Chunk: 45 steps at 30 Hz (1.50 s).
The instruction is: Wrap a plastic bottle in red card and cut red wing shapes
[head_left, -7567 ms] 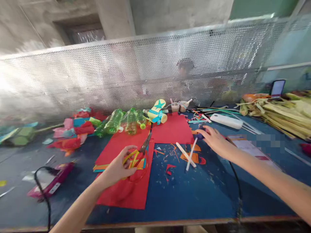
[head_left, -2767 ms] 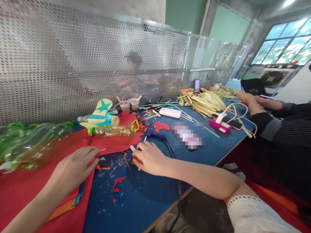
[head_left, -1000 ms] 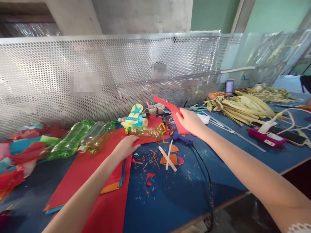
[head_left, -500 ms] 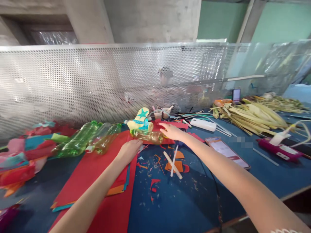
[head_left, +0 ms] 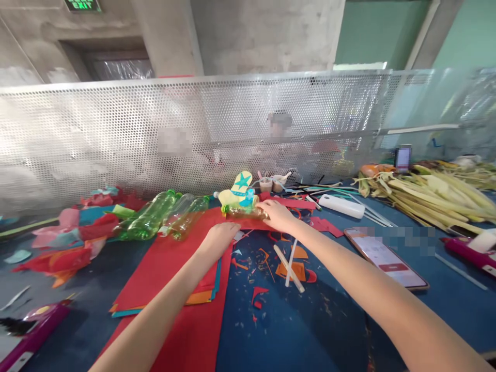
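A small clear green-brown plastic bottle (head_left: 243, 211) lies on its side across red paper, its green cap to the left. My right hand (head_left: 278, 214) has its fingers closed around the bottle's right end. Just below the cap end, my left hand (head_left: 221, 236) rests over the edge of a stack of red paper (head_left: 155, 274); its fingers bend down and their tips are hidden. Behind the bottle is a cream and teal decorated piece (head_left: 238, 194) with a star. Orange and red scraps and two crossed white sticks (head_left: 289, 268) lie in front of my right hand.
Several green plastic bottles (head_left: 153, 214) lie left of the paper, beside crumpled coloured paper (head_left: 72, 243). Purple glue guns (head_left: 39, 336) lie at both sides. A phone (head_left: 385, 258), white case (head_left: 341, 206) and dried husks (head_left: 434, 194) are at right. A perforated panel (head_left: 155, 134) stands behind.
My right hand has gone from spread fingers at the bottle's right end to closing around it. My left hand stays low beside the bottle. The view has turned left.
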Each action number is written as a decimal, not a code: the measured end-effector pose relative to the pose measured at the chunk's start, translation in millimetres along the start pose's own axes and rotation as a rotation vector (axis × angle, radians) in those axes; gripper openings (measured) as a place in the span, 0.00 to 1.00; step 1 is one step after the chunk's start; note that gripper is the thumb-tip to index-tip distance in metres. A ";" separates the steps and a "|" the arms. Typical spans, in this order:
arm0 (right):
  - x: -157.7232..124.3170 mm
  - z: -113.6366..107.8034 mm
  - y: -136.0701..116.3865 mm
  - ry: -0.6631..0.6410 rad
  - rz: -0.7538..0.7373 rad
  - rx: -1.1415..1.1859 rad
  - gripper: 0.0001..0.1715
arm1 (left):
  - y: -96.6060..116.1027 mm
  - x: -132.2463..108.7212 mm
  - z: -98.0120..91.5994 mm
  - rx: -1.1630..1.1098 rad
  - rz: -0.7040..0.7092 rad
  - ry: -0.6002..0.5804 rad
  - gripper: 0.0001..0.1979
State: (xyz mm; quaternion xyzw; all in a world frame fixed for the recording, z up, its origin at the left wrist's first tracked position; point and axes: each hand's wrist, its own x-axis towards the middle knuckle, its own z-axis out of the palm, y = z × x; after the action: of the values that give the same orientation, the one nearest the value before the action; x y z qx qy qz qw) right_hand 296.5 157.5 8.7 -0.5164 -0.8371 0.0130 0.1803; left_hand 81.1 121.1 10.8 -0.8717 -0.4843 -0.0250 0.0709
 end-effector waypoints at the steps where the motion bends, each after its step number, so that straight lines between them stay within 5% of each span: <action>1: 1.9 0.4 2.1 0.008 0.005 -0.011 0.31 | 1.0 -2.4 -3.9 0.007 0.001 0.007 0.13; 9: 3.5 7.6 11.7 0.032 0.095 -0.067 0.33 | 20.2 -38.9 -17.9 0.034 0.014 0.049 0.18; 14: -8.5 -8.6 3.0 0.061 0.083 -0.020 0.33 | 22.9 -69.5 -23.3 0.036 0.028 0.115 0.22; 17: -35.8 -24.5 -13.9 0.072 0.005 0.048 0.29 | 25.4 -88.2 -25.2 0.104 0.125 0.279 0.21; 22: -114.7 -28.0 -45.0 -0.023 -0.291 0.106 0.50 | 49.4 -124.3 -21.9 0.332 0.236 0.568 0.20; 23: -130.2 -24.0 -48.8 -0.006 -0.334 0.051 0.46 | 56.1 -132.3 -19.3 0.346 0.257 0.598 0.20; 26: -167.2 -9.4 -53.2 0.039 -0.454 -0.104 0.29 | 73.3 -156.7 -5.8 0.282 0.276 0.561 0.20; 33: -209.1 -7.9 -45.3 0.014 -0.443 -0.098 0.42 | 80.0 -189.0 24.8 -0.138 0.170 0.496 0.14; 40: -231.0 -11.5 -40.5 0.022 -0.383 -0.052 0.37 | 69.7 -192.1 14.6 -0.463 0.011 0.542 0.09; 45: -232.1 -10.9 -44.3 0.007 -0.431 -0.009 0.30 | 63.9 -197.8 11.7 -0.562 0.033 0.517 0.10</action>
State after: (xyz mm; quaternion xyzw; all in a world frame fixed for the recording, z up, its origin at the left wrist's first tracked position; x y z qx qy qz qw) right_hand 355.1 -66.7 -38.9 -0.3261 -0.9276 -0.0316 0.1794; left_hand 30.3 -76.8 -29.3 -0.8296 -0.4107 -0.3748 -0.0509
